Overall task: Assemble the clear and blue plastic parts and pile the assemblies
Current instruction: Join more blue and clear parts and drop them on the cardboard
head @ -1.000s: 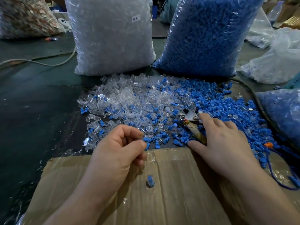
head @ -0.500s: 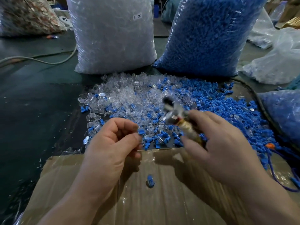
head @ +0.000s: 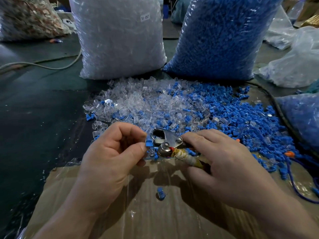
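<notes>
My left grip (head: 112, 161) pinches a blue part (head: 148, 144) between thumb and forefinger. My right grip (head: 229, 168) is closed around the handle of the pliers (head: 170, 138), whose long axis runs from right to left, so the head comes just beside the part, on its right. I judge the part must go a little more rightward into the head. The loose clear and blue parts (head: 172, 107) lie beyond both grips
</notes>
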Available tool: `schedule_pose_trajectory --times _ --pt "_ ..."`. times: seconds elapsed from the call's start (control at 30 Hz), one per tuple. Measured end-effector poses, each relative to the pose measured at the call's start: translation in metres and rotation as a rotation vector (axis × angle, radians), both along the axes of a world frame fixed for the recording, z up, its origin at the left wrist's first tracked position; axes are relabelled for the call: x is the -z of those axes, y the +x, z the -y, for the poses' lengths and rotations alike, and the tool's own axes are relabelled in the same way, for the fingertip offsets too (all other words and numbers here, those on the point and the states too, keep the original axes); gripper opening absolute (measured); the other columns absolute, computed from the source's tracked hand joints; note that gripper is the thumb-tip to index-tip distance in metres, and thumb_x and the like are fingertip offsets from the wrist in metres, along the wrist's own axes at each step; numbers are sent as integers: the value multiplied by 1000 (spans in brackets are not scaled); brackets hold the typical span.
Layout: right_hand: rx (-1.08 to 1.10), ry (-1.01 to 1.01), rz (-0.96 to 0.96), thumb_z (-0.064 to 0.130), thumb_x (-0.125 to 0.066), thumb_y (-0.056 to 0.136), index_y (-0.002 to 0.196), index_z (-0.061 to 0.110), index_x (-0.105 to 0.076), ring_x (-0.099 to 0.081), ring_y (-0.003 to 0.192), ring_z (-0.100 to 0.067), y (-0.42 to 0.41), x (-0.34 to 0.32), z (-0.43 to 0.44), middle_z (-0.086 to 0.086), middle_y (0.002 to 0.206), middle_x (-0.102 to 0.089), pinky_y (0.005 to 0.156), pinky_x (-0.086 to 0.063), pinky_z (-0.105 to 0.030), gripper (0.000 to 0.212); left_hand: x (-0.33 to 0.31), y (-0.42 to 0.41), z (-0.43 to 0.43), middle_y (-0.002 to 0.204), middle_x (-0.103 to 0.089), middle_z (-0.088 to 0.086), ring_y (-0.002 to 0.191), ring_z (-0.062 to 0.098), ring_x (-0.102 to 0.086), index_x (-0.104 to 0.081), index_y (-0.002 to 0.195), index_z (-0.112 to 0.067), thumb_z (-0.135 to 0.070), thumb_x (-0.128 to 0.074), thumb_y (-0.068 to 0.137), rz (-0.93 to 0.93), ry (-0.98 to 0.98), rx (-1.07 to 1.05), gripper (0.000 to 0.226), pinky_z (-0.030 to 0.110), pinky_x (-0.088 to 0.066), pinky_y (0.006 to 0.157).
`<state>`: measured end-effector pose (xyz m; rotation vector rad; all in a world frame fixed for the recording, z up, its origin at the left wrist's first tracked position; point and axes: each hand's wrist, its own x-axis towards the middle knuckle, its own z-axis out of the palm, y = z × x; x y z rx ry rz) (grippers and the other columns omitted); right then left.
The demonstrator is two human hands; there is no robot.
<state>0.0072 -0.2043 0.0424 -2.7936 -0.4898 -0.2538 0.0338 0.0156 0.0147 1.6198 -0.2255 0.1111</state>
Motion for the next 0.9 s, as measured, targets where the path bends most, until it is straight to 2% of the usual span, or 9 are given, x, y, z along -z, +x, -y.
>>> schedule_pose_trajectory --times 0.07,0.2,0.3,0.43,0.6,0.73,0.9 --pt "-12 33 12 42 -58 76 128 21 -61 -61 99 -17 0 1 0 7 107 -65 81 -52 -33 56 1 0 -1 74 -69 -1 61 9 -65 -72 83 -33 3 -70 84 23 19 -4 35 20 -57 58" --pt "-29 81 26 45 -50 77 129 21 -60 -61 101 -15 -1 3 -2 9 110 -65 81 -54 -35 58 4 2 -3 75 -70 -2 63 10 -66 -72 86 -37 -20 -81 80 35 34 18 20 22 -58 60" --pt "-45 77 30 46 -50 77 129 21 -61 -61 101 -17 -1 3 -2 8 110 -65 82 -55 -37 59 5 3 -3 77 -70 -2 64 10 -66 -72 87 -38 -19 -72 76 44 58 15 22 25 -59 61" --pt "-56 30 33 48 -49 78 130 20 -61 -61 96 -17 0 5 -3 8 104 -65 80 -53 -32 60 8 2 -3 80 -71 -2 67 13 -66 -71 88 -39 -19 -71 78 74 91 40 23 29 -61 62" --pt "-41 24 25 50 -49 73 126 21 -65 -60 83 -22 2 6 -5 4 89 -63 72 -54 -35 62 12 3 -4 81 -72 2 66 15 -68 -72 88 -38 -19 -72 77 49 62 71 22 25 -58 60" --pt "-25 50 -5 54 -46 71 127 28 -64 -60 82 -18 -1 3 -4 8 87 -63 72 -54 -38 65 16 4 -4 80 -72 1 65 13 -68 -73 91 -34 -28 -79 74 43 17 91 19 21 -57 60" --pt "-22 37 11 52 -50 70 122 27 -66 -62 78 -20 -2 2 -4 8 84 -64 68 -55 -37 61 17 3 -7 85 -72 1 68 12 -69 -72 95 -32 -33 -75 76 55 14 117 19 20 -56 60"
